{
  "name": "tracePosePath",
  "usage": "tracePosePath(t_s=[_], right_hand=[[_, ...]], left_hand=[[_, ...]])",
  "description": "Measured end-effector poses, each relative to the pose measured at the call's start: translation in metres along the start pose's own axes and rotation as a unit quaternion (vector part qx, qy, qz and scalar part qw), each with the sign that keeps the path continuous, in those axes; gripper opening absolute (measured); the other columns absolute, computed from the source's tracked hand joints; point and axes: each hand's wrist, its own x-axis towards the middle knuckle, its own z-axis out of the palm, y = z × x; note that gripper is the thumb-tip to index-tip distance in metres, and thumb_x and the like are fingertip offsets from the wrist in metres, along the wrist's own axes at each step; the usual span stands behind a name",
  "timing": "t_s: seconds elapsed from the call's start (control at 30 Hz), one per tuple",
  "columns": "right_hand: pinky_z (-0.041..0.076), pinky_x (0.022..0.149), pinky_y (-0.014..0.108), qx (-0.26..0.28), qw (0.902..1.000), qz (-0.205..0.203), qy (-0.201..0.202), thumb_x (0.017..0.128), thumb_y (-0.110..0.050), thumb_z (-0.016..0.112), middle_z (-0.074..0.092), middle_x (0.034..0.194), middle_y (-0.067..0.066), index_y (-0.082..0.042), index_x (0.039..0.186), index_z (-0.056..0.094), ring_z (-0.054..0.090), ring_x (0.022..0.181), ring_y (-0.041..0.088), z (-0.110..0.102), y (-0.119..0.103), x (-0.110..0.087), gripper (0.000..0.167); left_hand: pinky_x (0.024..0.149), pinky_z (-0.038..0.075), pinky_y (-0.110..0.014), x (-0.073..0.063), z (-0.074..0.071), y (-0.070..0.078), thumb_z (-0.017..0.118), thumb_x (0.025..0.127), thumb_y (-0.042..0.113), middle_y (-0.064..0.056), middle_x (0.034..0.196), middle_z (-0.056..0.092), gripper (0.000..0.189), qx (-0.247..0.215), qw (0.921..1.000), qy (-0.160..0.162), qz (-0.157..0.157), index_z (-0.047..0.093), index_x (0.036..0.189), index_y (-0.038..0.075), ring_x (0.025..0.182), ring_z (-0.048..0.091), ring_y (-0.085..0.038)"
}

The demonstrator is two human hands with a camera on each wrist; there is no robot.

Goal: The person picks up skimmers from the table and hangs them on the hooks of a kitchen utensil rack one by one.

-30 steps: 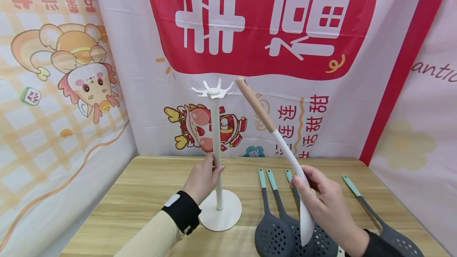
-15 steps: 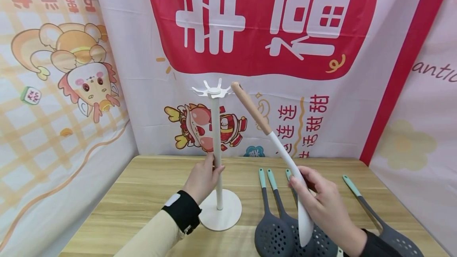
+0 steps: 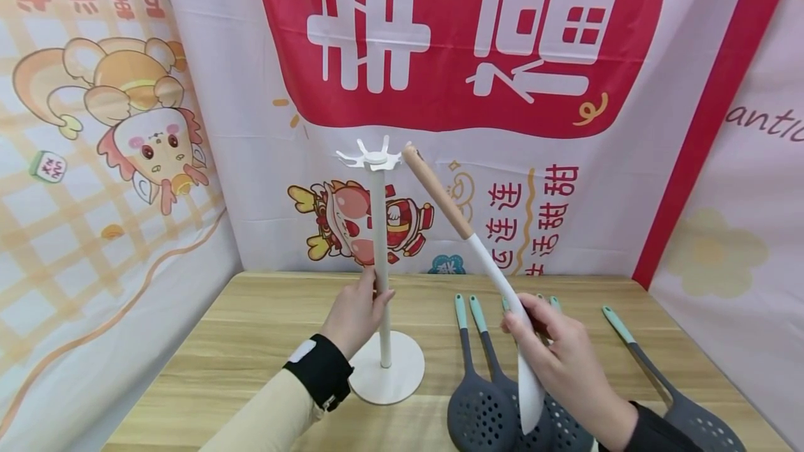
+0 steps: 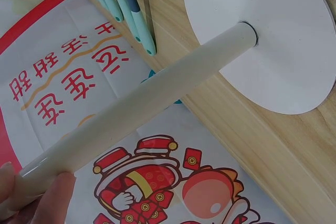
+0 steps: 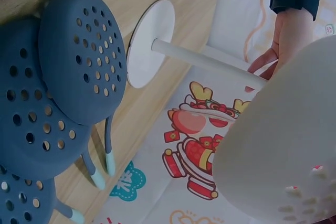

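Note:
My left hand [image 3: 354, 316] grips the pole of a white utensil rack [image 3: 380, 243], which stands upright on its round base [image 4: 283, 51]. Spread around its top are several white hooks [image 3: 375, 157]. My right hand [image 3: 568, 354] holds a white skimmer [image 3: 496, 277] by the lower part of its shaft, near the head. The skimmer leans left, its wooden handle [image 3: 440, 190] pointing up. The handle's end is close beside a right-hand hook; whether they touch, I cannot tell. In the right wrist view the pale skimmer head [image 5: 273, 145] shows small holes.
Several dark grey skimmers [image 3: 480, 410] with mint handle ends lie on the wooden table [image 3: 251, 347], below and around my right hand. Another grey slotted utensil [image 3: 697, 420] lies at the far right. Printed cloths [image 3: 458, 40] hang behind and at both sides.
My right hand has shifted a little left with the skimmer. Its handle end has moved left and slightly down, closer to the hooks. The left hand stays on the pole.

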Motion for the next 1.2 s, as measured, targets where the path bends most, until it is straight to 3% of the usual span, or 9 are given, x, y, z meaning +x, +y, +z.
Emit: tracePosePath(t_s=[0.13,0.33,0.43,0.6,0.83,0.97,1.2], right_hand=[[0.054,0.060,0.021,0.004,0.9999,-0.010,0.000,0.095,-0.003,0.063,0.069,0.083,-0.001,-0.004,0.109,0.067,0.059,0.073,0.002,0.003,0.002,0.001,0.014],[0.059,0.070,0.019,0.015,0.9996,-0.022,-0.007,0.095,-0.002,0.063,0.070,0.085,-0.003,-0.004,0.112,0.067,0.065,0.078,0.001,0.009,0.005,0.001,0.017],[0.060,0.069,0.021,0.013,0.9997,-0.018,-0.013,0.096,-0.004,0.063,0.071,0.087,-0.002,-0.005,0.112,0.067,0.065,0.080,0.001,0.013,0.006,0.000,0.017],[0.060,0.066,0.024,0.023,0.9995,0.005,-0.022,0.097,-0.008,0.062,0.071,0.089,0.000,-0.005,0.114,0.067,0.063,0.080,0.001,0.024,0.008,-0.002,0.017],[0.062,0.082,0.033,0.031,0.9974,0.043,-0.049,0.098,-0.015,0.064,0.072,0.098,0.003,-0.006,0.116,0.066,0.070,0.095,0.013,0.037,0.009,0.001,0.020],[0.061,0.085,0.036,0.051,0.9938,0.070,-0.070,0.097,-0.017,0.065,0.071,0.098,0.003,-0.007,0.114,0.066,0.070,0.099,0.017,0.047,0.010,0.004,0.020],[0.060,0.087,0.033,0.063,0.9900,0.091,-0.088,0.097,-0.021,0.065,0.068,0.094,-0.001,-0.012,0.105,0.065,0.068,0.097,0.012,0.061,0.013,0.006,0.012]], left_hand=[[0.074,0.063,-0.044,0.000,0.000,-0.001,0.063,0.098,0.016,-0.017,0.095,0.069,0.025,0.002,1.0000,0.000,0.000,0.051,0.113,0.001,0.082,0.072,-0.026],[0.074,0.063,-0.044,0.000,0.000,-0.001,0.063,0.098,0.016,-0.017,0.096,0.070,0.025,0.007,0.9999,0.005,0.007,0.050,0.113,0.001,0.082,0.072,-0.027],[0.074,0.063,-0.044,-0.001,0.000,0.000,0.063,0.098,0.016,-0.017,0.096,0.069,0.025,0.008,0.9999,0.008,0.010,0.050,0.113,0.001,0.082,0.072,-0.027],[0.073,0.063,-0.044,-0.001,0.000,0.001,0.063,0.098,0.016,-0.016,0.094,0.069,0.025,0.015,0.9996,0.017,0.016,0.050,0.113,0.001,0.081,0.072,-0.027],[0.071,0.063,-0.044,-0.002,0.002,0.002,0.064,0.097,0.015,-0.016,0.092,0.068,0.025,0.016,0.9994,0.023,0.021,0.050,0.113,0.001,0.079,0.072,-0.027],[0.071,0.063,-0.043,-0.003,0.003,0.001,0.064,0.097,0.014,-0.016,0.093,0.069,0.024,0.017,0.9992,0.028,0.025,0.050,0.112,0.001,0.080,0.072,-0.028],[0.067,0.063,-0.040,-0.001,0.005,-0.002,0.063,0.097,0.014,-0.019,0.091,0.070,0.024,0.026,0.9981,0.040,0.039,0.050,0.111,-0.001,0.078,0.072,-0.028]])
